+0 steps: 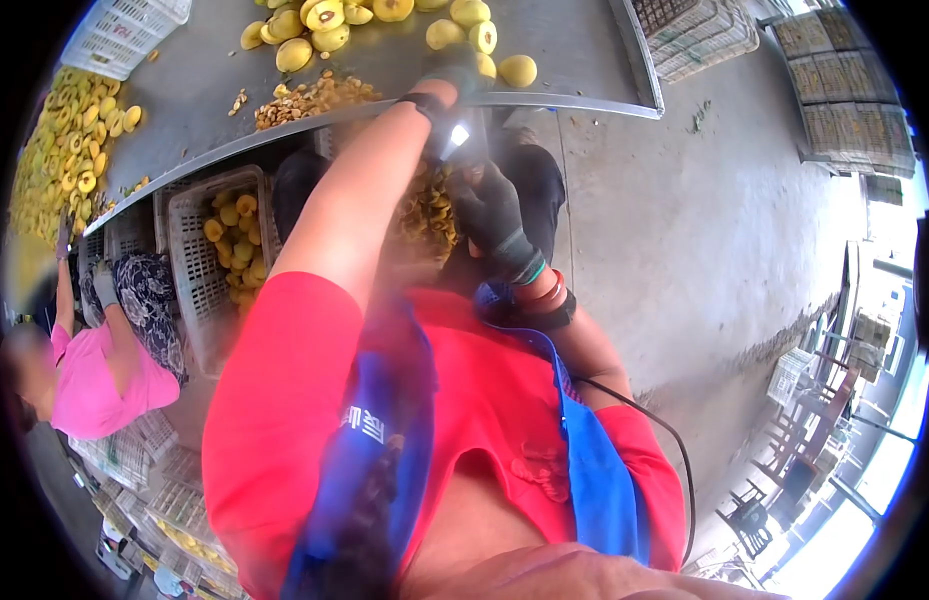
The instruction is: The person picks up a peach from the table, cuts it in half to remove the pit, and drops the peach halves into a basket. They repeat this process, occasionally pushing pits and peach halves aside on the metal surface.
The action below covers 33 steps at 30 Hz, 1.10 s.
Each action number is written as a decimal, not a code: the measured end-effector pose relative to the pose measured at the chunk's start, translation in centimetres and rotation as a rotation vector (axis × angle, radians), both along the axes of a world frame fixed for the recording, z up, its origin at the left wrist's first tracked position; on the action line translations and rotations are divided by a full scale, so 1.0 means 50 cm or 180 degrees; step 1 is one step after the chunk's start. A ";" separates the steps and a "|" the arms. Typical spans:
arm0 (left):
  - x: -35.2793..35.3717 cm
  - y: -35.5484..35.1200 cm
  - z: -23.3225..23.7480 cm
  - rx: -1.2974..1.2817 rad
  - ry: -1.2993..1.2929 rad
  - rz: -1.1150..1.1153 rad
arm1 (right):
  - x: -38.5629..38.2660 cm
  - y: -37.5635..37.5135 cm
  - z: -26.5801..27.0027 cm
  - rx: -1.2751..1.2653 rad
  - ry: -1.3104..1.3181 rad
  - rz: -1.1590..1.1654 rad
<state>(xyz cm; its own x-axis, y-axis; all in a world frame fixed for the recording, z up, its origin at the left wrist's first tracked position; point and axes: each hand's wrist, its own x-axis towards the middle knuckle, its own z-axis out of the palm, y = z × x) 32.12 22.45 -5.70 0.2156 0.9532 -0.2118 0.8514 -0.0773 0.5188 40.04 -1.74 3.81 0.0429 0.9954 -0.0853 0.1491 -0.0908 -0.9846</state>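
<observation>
one halved fruit [483,38] points lengthwise away from me; i cannot tell what my left hand [454,80] or right hand [490,208] grips.

Yellow fruit [517,70] is spread loosely along the far side of a grey table [199,100] edged with a pale rim. Small brown pieces [314,103] are heaped by the near edge; cut fruit [64,160] is piled leftward, beside a white crate [124,38].
</observation>
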 end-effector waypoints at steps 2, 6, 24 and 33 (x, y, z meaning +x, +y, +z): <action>-0.028 -0.022 0.043 0.0253 0.0431 -0.0274 | 0.005 0.001 0.002 -0.0108 -0.0042 0.0003; -0.148 -0.032 0.059 -0.0399 -0.0867 0.0123 | 0.006 0.004 -0.015 -0.0205 0.0060 0.0064; -0.266 -0.413 0.193 -0.0102 -0.3934 0.0600 | -0.045 0.030 0.040 0.1442 -0.1609 0.0721; -0.239 -0.434 0.238 0.0888 -0.3215 0.0135 | -0.063 0.013 0.020 0.1664 -0.1180 0.0918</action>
<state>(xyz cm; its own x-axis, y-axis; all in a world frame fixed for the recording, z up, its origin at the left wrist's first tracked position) 20.19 0.73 6.20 0.1351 0.9514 0.2766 0.0370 -0.2838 0.9582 36.91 -1.10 4.79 -0.2952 0.8780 0.3767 0.4303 0.4742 -0.7681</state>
